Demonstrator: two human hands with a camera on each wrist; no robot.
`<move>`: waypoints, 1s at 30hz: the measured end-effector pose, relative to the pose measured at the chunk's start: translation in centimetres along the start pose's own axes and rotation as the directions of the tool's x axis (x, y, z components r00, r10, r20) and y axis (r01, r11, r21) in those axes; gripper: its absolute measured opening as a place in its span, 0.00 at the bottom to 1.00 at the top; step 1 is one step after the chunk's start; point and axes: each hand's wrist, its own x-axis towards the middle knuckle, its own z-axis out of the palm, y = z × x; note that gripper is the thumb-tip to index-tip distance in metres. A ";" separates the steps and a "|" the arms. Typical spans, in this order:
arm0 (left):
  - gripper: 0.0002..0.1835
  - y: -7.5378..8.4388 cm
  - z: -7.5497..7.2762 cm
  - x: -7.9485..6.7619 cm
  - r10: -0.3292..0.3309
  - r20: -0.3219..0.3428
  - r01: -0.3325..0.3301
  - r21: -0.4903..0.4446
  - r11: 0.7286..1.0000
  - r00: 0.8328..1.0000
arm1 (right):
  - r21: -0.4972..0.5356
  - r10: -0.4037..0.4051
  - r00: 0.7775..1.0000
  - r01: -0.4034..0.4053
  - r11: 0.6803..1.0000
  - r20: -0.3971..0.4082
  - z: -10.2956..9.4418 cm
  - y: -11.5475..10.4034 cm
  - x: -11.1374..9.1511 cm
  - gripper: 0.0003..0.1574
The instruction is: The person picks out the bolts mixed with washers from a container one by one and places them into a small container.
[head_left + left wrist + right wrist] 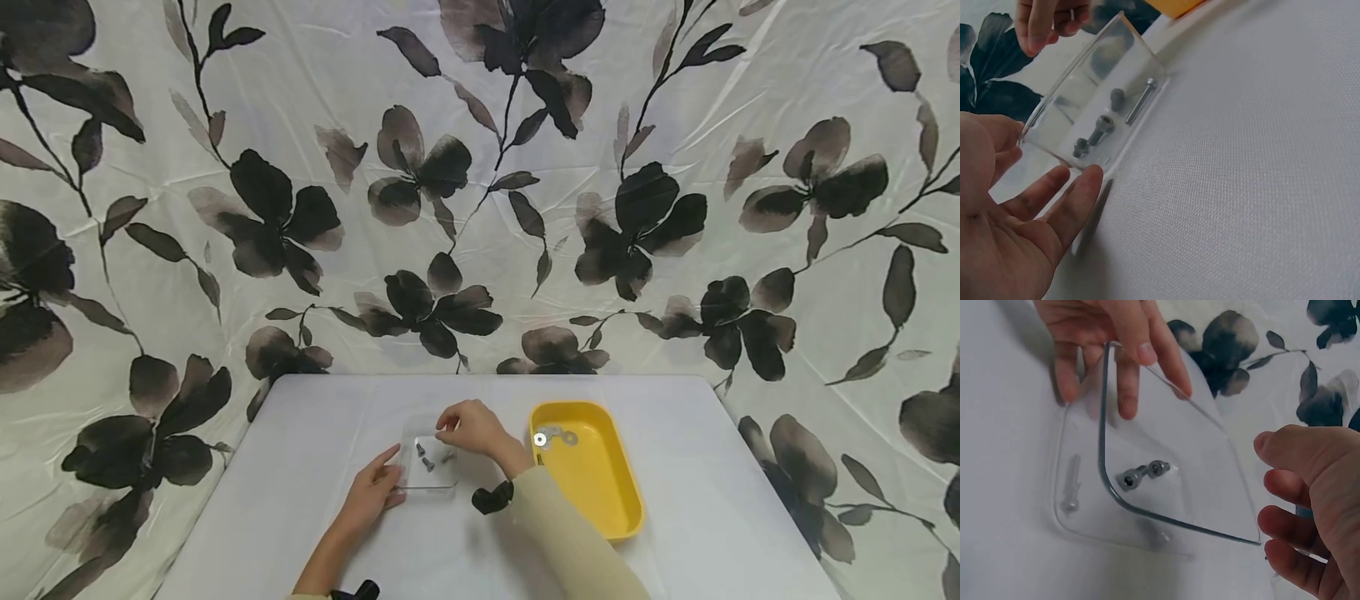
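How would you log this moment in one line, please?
left hand: touching clear box | right hand: near clear box, nothing visibly held | inside box: screws | yellow tray: washers

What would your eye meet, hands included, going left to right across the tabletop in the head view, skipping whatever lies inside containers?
Left hand, clear box, right hand, yellow tray.

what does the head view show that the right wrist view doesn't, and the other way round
Only the head view shows the yellow tray, the washers in it, and a sleeve.

Only the right wrist view shows the sockets in two bolt heads clearly; the head view leaves them too small to make out.

Both show the clear box, bolts in it, the left hand, the right hand, the white table and the flowered cloth.
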 end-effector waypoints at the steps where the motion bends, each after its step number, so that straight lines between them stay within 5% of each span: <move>1: 0.28 0.1 0.1 0.0 0.000 0.002 0.000 -0.007 1.000 1.000 | 0.003 0.000 1.000 0.000 1.000 -0.003 -0.2 0.1 -0.1 0.06; 10: 0.27 0.5 0.2 0.0 0.019 -0.019 -0.018 0.031 0.999 1.000 | 0.001 0.029 1.000 -0.029 1.000 -0.005 -1.3 1.1 -1.1 0.05; 17: 0.23 2.4 -0.2 -0.4 0.157 -0.087 -0.133 0.232 0.964 0.984 | -0.022 0.056 0.998 -0.056 0.998 -0.032 -2.9 1.3 -2.2 0.05; 30: 0.20 6.4 1.5 -1.2 0.244 0.004 -0.234 0.303 0.924 0.970 | -0.068 0.008 0.997 -0.014 0.998 -0.075 -6.0 3.3 -3.9 0.07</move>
